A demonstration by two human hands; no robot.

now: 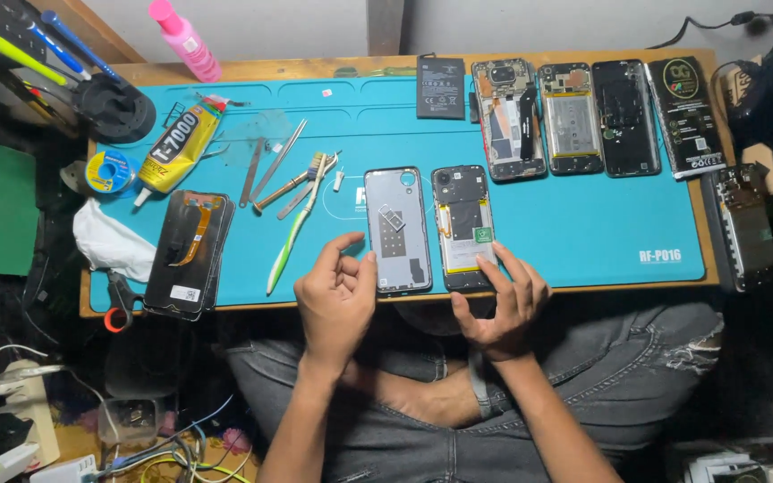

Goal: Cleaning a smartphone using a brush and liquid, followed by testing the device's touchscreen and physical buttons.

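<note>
Hands hover at the tabletop's near edge: the left hand, fingers loosely curled and holding nothing, touches the near left corner of a grey phone back cover. The right hand, fingers spread apart, rests its fingertips on the opened phone lying just beside that cover. A green toothbrush lies left of them on the blue mat.
</note>
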